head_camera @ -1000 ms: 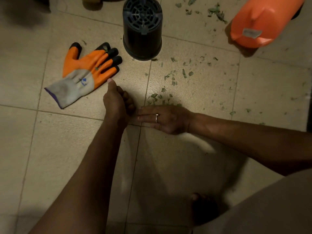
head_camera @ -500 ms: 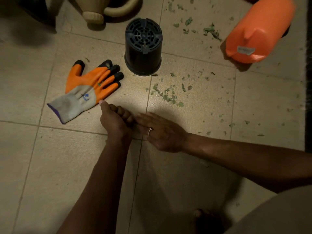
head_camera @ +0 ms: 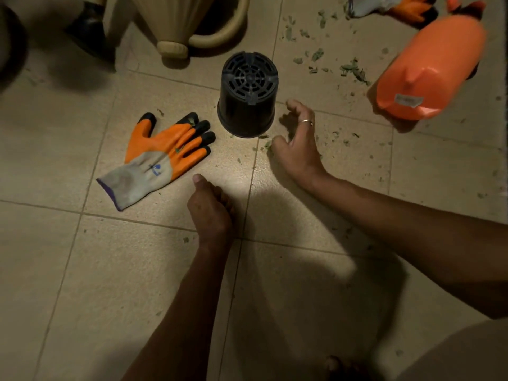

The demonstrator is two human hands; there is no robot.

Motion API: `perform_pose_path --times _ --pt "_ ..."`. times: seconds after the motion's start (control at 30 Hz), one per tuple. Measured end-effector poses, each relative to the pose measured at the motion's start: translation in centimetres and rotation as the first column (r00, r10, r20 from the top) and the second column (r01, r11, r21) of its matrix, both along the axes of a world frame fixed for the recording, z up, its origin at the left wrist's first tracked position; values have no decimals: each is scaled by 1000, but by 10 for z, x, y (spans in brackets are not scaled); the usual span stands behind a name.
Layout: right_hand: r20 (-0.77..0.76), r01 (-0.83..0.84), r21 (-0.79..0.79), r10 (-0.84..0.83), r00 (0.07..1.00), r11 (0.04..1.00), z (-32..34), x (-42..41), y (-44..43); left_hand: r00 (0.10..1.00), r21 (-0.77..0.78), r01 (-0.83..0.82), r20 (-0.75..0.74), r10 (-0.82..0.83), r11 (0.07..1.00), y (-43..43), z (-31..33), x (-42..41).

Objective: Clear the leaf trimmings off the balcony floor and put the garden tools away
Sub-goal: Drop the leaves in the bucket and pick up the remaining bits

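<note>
Most leaf trimmings (head_camera: 351,68) and the glove (head_camera: 165,158) lie uncleared on the floor (head_camera: 82,270); right hand (head_camera: 298,144) loosely open and empty, left hand (head_camera: 210,213) curled, contents unclear

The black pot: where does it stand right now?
Head view, upper centre: the black pot stands upside down on the floor between the orange glove, image-left, and the right hand.

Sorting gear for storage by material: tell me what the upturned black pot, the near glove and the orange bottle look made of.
Black pot: likely rigid moulded plastic, matt; its slotted drainage base faces up. Glove: knitted fabric cuff, soiled, with a seemingly rubbery orange coating and black fingertips. Orange bottle: probably smooth plastic, slight sheen, moulded nub, pale label.
</note>
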State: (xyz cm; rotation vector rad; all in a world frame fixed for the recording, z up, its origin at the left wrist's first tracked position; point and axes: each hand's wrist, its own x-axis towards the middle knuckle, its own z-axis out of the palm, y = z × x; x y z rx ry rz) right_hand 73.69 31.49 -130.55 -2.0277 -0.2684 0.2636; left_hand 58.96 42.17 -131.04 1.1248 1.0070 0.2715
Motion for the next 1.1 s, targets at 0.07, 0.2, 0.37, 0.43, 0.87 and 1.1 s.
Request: perform_pose_path --times 0.07,0.2,0.37,0.43,0.87,1.1 --pt "-119 24 9 -23 993 1000 0 10 12 999 76 36 -16 -35 996 -1 -4 -3" --pt "-173 -82 62 91 981 995 5 17 28 999 153 41 -27 -38 987 -4 -8 -3" --pt "-184 -355 -32 344 921 934 15 6 40 998 145 57 -9 -56 988 -3 -9 -4" --pt "-208 -484 -65 463 862 873 13 2 47 998 150 57 -15 -55 987 -3 -10 -4" --pt "101 -481 -496 599 795 723 13 -1 56 982 -161 -174 41 183 971 7 2 -4" --pt "198 -332 -695 614 764 637 -14 -29 110 968 -251 -246 -10 251 936 8 9 -3"
